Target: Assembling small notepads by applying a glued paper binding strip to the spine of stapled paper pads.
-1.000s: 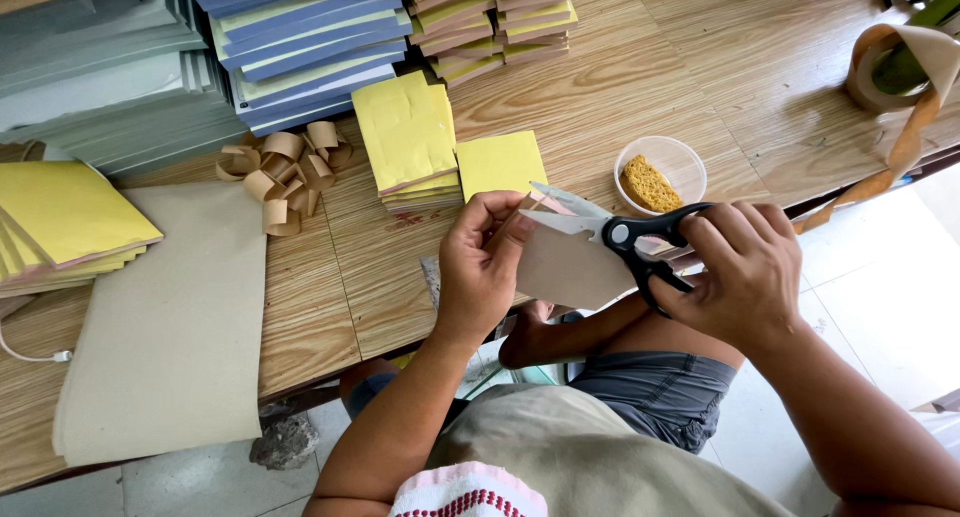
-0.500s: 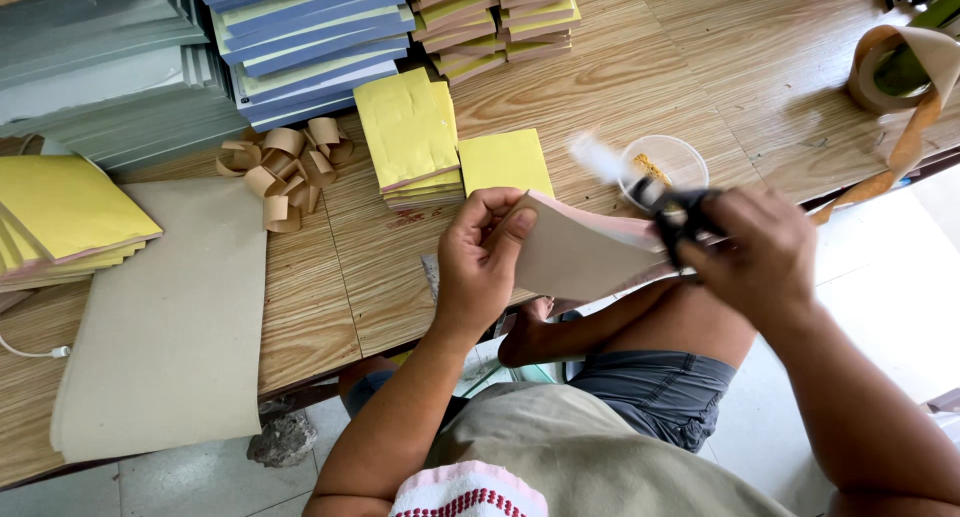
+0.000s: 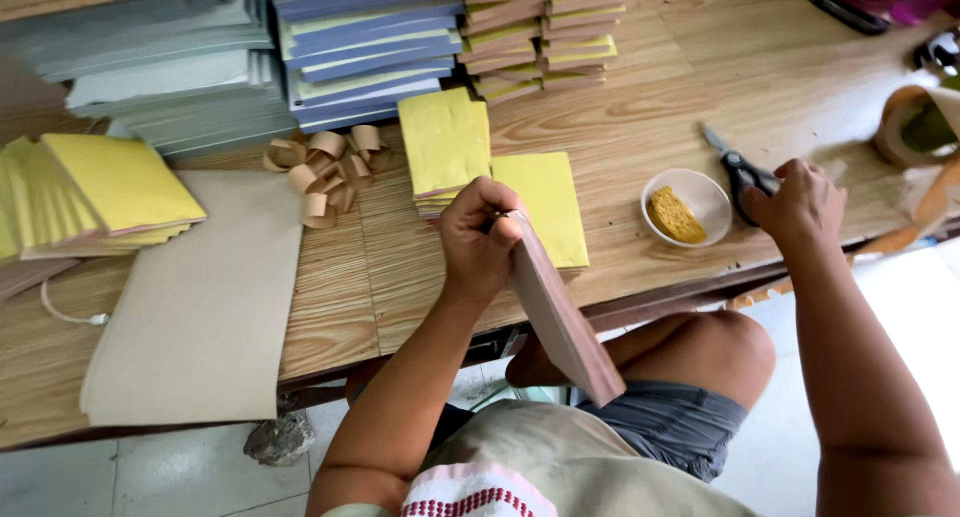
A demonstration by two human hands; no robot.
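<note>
My left hand [image 3: 480, 242] grips the top corner of a thin brown-covered booklet [image 3: 562, 322], held on edge over the table's front edge and slanting down toward my lap. To the right, my right hand [image 3: 800, 205] lies on the wooden table [image 3: 640, 112] with its fingers curled over the black handles of a pair of scissors [image 3: 730, 162]. The scissors rest flat on the table, blades pointing away to the upper left.
A white bowl [image 3: 712, 184] with a yellow sponge [image 3: 675, 215] sits left of the scissors. Yellow booklets [image 3: 545, 202] lie by my left hand, with brown paper curls [image 3: 325, 162] and a large tan sheet [image 3: 200, 297] further left. Stacked booklets [image 3: 360, 47] line the back; a brown tape roll [image 3: 915, 127] stands far right.
My right hand has carried the scissors away from the booklet and set them down on the table to the right. My left hand has turned the booklet on edge.
</note>
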